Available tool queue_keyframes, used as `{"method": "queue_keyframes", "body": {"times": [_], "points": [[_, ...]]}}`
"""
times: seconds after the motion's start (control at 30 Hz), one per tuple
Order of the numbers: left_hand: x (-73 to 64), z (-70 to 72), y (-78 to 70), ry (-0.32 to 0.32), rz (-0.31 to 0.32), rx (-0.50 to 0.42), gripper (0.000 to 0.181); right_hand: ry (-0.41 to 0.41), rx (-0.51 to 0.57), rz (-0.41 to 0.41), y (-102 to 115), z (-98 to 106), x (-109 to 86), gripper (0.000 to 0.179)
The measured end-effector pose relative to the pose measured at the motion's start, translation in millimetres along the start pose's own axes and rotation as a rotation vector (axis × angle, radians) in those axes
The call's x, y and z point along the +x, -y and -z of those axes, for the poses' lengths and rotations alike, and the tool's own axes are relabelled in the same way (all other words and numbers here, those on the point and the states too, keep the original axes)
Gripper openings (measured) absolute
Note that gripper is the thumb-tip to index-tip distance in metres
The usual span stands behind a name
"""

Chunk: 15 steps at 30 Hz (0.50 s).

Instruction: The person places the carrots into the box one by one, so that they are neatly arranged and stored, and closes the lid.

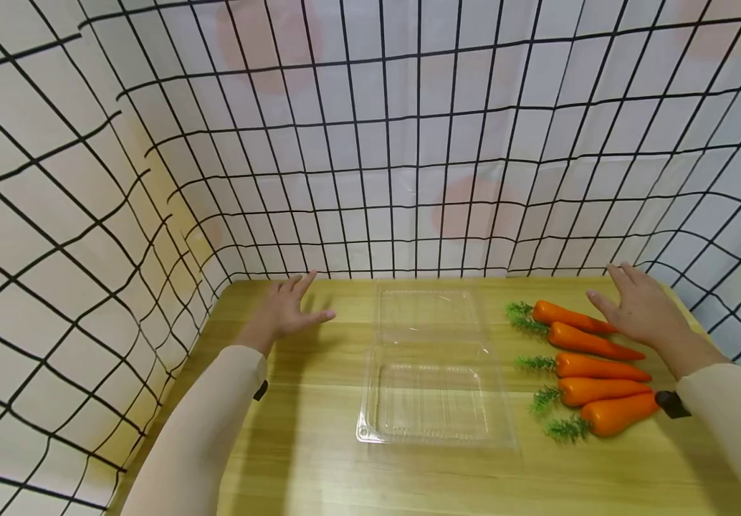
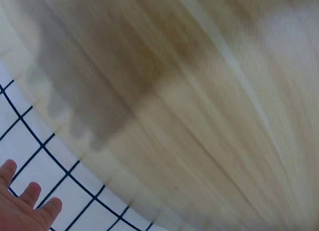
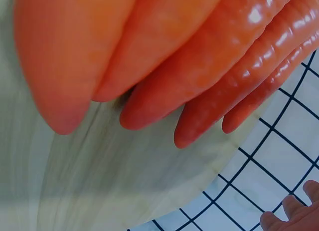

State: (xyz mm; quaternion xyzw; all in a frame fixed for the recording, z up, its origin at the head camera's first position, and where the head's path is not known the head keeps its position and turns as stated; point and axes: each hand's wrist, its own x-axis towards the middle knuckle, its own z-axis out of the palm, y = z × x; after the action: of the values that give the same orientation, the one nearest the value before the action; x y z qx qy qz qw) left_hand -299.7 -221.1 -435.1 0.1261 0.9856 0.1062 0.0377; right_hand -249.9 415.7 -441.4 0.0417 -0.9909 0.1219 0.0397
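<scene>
Several orange carrots with green tops lie in a column on the right of the table, among them a middle carrot (image 1: 599, 367) and the nearest carrot (image 1: 618, 414). In the right wrist view their tapered tips, such as one carrot (image 3: 55, 81), fill the upper part. My right hand (image 1: 644, 304) is spread above the far carrots' tips, holding nothing. On the left, my left hand (image 1: 287, 309) hovers with fingers apart and its shadow on the wood. Between the hands lies a clear plastic clamshell box (image 1: 370, 401), unfolded, its lid (image 1: 428, 312) toward the back.
The wooden table (image 1: 345, 476) has a light, striped grain. A black wire grid (image 1: 418, 165) rises along its back and both sides, with white sheeting behind it.
</scene>
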Motion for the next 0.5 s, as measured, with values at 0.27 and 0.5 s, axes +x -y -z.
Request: {"method": "queue_keyframes", "body": {"times": [0.27, 0.5], "points": [[0.6, -8.5, -3.9, 0.034, -0.001, -0.129, 0.103, 0.012, 0.103, 0.009, 5, 5, -4.7, 0.083], [-0.1, -14.3, -6.8, 0.039, -0.019, -0.261, 0.106, 0.042, 0.19, -0.027, 14, 6, -12.4, 0.083]]}}
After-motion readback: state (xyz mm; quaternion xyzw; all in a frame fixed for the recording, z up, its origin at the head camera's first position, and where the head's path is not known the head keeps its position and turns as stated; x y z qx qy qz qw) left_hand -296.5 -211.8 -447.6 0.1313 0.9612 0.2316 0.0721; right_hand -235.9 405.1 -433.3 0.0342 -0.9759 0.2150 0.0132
